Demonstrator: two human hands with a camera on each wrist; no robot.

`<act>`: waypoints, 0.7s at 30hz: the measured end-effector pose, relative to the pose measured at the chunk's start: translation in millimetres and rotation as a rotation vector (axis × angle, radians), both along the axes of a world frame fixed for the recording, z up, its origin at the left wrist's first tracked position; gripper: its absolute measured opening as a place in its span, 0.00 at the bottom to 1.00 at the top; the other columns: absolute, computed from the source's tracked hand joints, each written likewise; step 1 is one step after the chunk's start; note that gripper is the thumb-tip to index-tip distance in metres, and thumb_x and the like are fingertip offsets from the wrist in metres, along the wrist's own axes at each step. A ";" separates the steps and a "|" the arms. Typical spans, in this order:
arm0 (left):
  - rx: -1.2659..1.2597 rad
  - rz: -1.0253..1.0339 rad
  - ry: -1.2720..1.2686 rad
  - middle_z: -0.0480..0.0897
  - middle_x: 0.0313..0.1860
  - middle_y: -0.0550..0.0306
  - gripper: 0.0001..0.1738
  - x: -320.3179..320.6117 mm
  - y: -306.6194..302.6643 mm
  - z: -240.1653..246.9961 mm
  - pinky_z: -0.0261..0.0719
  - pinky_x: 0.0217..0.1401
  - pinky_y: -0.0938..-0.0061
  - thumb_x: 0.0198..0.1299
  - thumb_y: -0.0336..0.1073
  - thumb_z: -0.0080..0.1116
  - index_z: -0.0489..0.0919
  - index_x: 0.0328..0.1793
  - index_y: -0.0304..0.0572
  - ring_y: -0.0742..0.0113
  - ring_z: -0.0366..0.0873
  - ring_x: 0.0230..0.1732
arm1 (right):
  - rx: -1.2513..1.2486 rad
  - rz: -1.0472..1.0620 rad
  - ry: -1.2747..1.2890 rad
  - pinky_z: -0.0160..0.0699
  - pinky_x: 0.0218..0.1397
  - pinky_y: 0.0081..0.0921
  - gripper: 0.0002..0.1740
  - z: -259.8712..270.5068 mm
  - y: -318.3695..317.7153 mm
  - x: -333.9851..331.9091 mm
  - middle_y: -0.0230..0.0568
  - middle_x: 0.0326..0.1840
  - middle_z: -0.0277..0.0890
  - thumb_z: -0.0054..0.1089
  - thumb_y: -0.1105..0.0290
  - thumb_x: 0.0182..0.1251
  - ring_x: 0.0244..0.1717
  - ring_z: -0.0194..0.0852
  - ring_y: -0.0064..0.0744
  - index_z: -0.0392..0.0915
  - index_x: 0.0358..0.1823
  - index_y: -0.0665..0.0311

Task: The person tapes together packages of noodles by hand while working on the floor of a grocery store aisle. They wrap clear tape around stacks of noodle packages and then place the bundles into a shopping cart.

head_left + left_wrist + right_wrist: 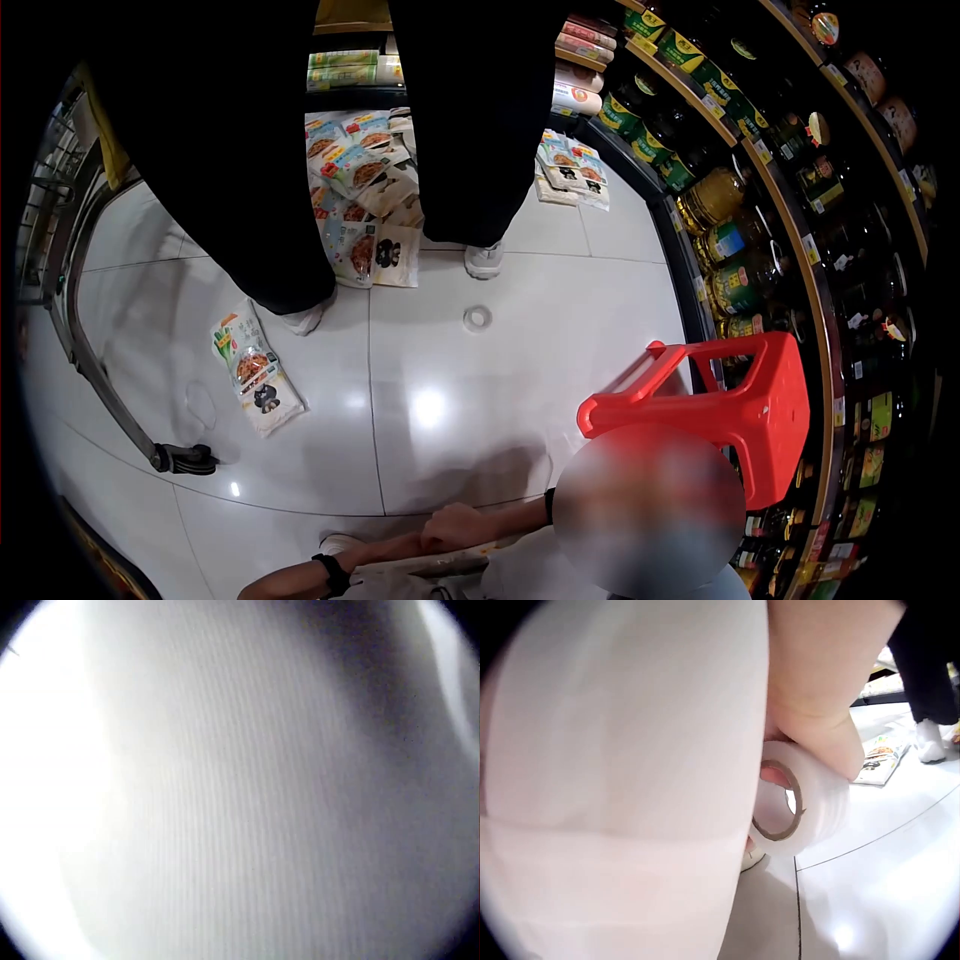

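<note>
The right hand [814, 705] held a tape roll [823, 804] of pale, cloudy tape on a brown card core. One finger [774, 776] was hooked through the core and the fleshy side of the hand lay over the top of the roll, so the grip was closed round it. The roll hung above the tiled floor [885, 885], close against the white cloth [630, 750] that filled the left half of the right wrist view (whether roll and cloth actually touched could not be told). Beyond the roll a printed packet [881, 761] lay flat on the tiles, with a white shoe [930, 741] just past it.

The left hand could not be judged. Its wrist camera showed only blurred, ribbed white fabric [240, 795] close against the lens. In the head view two bare forearms met at a curled hand [455, 525] at the lower edge, but which hand it was, and what it held, could not be made out.

Farther out in the head view, a red stool [745, 400] stood just beside the shelves of bottles [740, 240] on the right. A small pale ring [477, 318] lay alone on the floor near the feet of a standing person in black trousers [240, 180]. Loose packets [255, 372] lay to the left of that ring, well apart from it, and a heap of packets [365, 200] lay between the trouser legs. A cart wheel [185, 460] rested on the tiles at the left.
</note>
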State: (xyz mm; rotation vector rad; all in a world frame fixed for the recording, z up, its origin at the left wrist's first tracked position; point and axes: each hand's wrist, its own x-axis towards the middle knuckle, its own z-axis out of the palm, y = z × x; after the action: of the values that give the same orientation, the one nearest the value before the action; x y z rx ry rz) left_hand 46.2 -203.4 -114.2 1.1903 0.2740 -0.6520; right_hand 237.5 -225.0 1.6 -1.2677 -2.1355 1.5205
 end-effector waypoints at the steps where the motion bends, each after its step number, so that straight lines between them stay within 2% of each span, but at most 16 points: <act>1: 0.001 0.009 -0.008 0.71 0.58 0.57 0.23 0.8 3.1 8.9 0.64 0.60 0.77 0.64 0.43 0.47 0.68 0.61 0.41 0.72 0.68 0.57 | 0.003 0.003 0.001 0.73 0.31 0.42 0.07 -1.2 2.5 -0.4 0.42 0.26 0.77 0.53 0.64 0.50 0.30 0.75 0.48 0.80 0.26 0.52; 2: 0.000 0.012 -0.004 0.71 0.58 0.57 0.23 -0.6 8.0 18.1 0.64 0.60 0.77 0.64 0.43 0.47 0.68 0.61 0.41 0.72 0.68 0.57 | 0.009 0.053 -0.005 0.72 0.30 0.42 0.07 -1.8 4.0 -2.3 0.42 0.26 0.77 0.52 0.64 0.51 0.30 0.75 0.47 0.79 0.27 0.51; 5: -0.054 0.051 0.130 0.72 0.58 0.58 0.23 20.9 59.6 144.8 0.64 0.60 0.78 0.64 0.44 0.46 0.68 0.61 0.39 0.73 0.67 0.57 | 0.025 0.122 -0.012 0.71 0.29 0.42 0.07 1.9 11.2 -2.5 0.41 0.25 0.77 0.51 0.63 0.54 0.29 0.75 0.48 0.79 0.30 0.49; 6: -0.234 0.219 0.326 0.72 0.58 0.59 0.24 24.8 76.9 197.2 0.64 0.60 0.78 0.64 0.44 0.46 0.67 0.62 0.38 0.74 0.68 0.57 | 0.034 0.137 -0.007 0.70 0.28 0.41 0.08 4.4 14.8 -2.8 0.40 0.25 0.77 0.49 0.63 0.56 0.28 0.74 0.48 0.78 0.32 0.48; 7: -0.418 0.392 0.519 0.72 0.57 0.59 0.25 25.8 84.8 221.2 0.64 0.60 0.79 0.64 0.45 0.46 0.67 0.62 0.37 0.74 0.68 0.56 | 0.033 0.143 -0.005 0.70 0.28 0.41 0.08 6.8 17.9 0.2 0.40 0.25 0.77 0.49 0.63 0.56 0.28 0.74 0.48 0.78 0.32 0.48; 11: -0.518 0.503 0.341 0.70 0.59 0.59 0.27 -11.9 89.2 196.1 0.60 0.62 0.79 0.63 0.46 0.46 0.65 0.63 0.36 0.73 0.65 0.59 | -0.112 0.054 0.070 0.68 0.28 0.38 0.10 18.6 27.5 3.9 0.43 0.26 0.76 0.48 0.58 0.61 0.29 0.73 0.48 0.77 0.35 0.49; 13: -0.384 0.175 0.192 0.65 0.63 0.57 0.29 4.6 111.3 206.2 0.55 0.65 0.77 0.63 0.47 0.45 0.64 0.64 0.36 0.70 0.59 0.64 | -0.138 0.033 0.066 0.69 0.30 0.36 0.11 26.2 32.4 4.6 0.44 0.27 0.76 0.49 0.56 0.62 0.29 0.74 0.48 0.78 0.35 0.50; 14: -0.386 0.179 0.193 0.65 0.63 0.57 0.29 9.5 105.9 190.7 0.55 0.65 0.77 0.63 0.47 0.45 0.64 0.64 0.36 0.70 0.59 0.64 | -0.223 -0.014 0.142 0.71 0.33 0.33 0.11 30.3 34.2 5.6 0.43 0.29 0.77 0.50 0.58 0.62 0.32 0.75 0.44 0.78 0.36 0.53; 16: -0.386 -0.157 0.143 0.62 0.65 0.54 0.29 18.6 93.3 144.7 0.51 0.67 0.75 0.63 0.48 0.44 0.64 0.64 0.36 0.68 0.54 0.67 | -0.341 -0.178 0.363 0.73 0.40 0.27 0.10 33.3 44.6 14.5 0.39 0.36 0.79 0.52 0.63 0.63 0.37 0.77 0.35 0.78 0.36 0.59; 17: -0.390 -0.141 0.151 0.62 0.65 0.54 0.29 15.1 94.8 144.1 0.51 0.67 0.75 0.63 0.48 0.44 0.64 0.64 0.36 0.68 0.54 0.67 | -0.377 -0.294 0.511 0.73 0.43 0.26 0.08 33.5 54.0 23.4 0.37 0.41 0.79 0.52 0.67 0.64 0.41 0.77 0.31 0.79 0.36 0.62; 18: -0.395 -0.010 0.196 0.64 0.62 0.53 0.29 11.2 99.8 144.9 0.55 0.64 0.74 0.62 0.48 0.45 0.65 0.64 0.37 0.67 0.58 0.63 | -0.249 -0.407 0.465 0.72 0.45 0.25 0.09 37.5 64.5 38.2 0.36 0.40 0.78 0.47 0.75 0.63 0.41 0.76 0.25 0.77 0.40 0.65; 19: -0.406 0.124 0.247 0.67 0.59 0.52 0.29 4.8 103.5 147.2 0.59 0.62 0.73 0.62 0.47 0.45 0.65 0.64 0.37 0.66 0.62 0.59 | -0.263 -0.558 0.447 0.72 0.46 0.24 0.09 25.2 72.4 60.1 0.38 0.43 0.76 0.46 0.75 0.63 0.45 0.74 0.26 0.78 0.36 0.68; 20: -0.422 0.267 0.301 0.70 0.56 0.51 0.28 -3.3 105.1 149.5 0.62 0.59 0.72 0.61 0.47 0.46 0.65 0.64 0.38 0.65 0.66 0.55 | -0.055 -0.668 0.435 0.71 0.45 0.22 0.10 19.9 82.4 84.0 0.39 0.39 0.76 0.45 0.74 0.65 0.44 0.73 0.25 0.77 0.36 0.68; 21: -0.443 0.419 0.361 0.72 0.53 0.50 0.28 -14.3 102.4 151.6 0.66 0.57 0.71 0.61 0.47 0.47 0.66 0.63 0.38 0.64 0.71 0.51 | 0.131 -0.764 0.461 0.71 0.42 0.20 0.11 -4.5 86.4 109.9 0.40 0.36 0.76 0.42 0.72 0.67 0.37 0.74 0.22 0.76 0.38 0.68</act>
State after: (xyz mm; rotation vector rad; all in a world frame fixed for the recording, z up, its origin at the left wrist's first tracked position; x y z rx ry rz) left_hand 31.8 -100.9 37.4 0.5594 0.6291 -0.5178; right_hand 347.4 -138.7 -3.0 -1.3035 -1.2257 1.1561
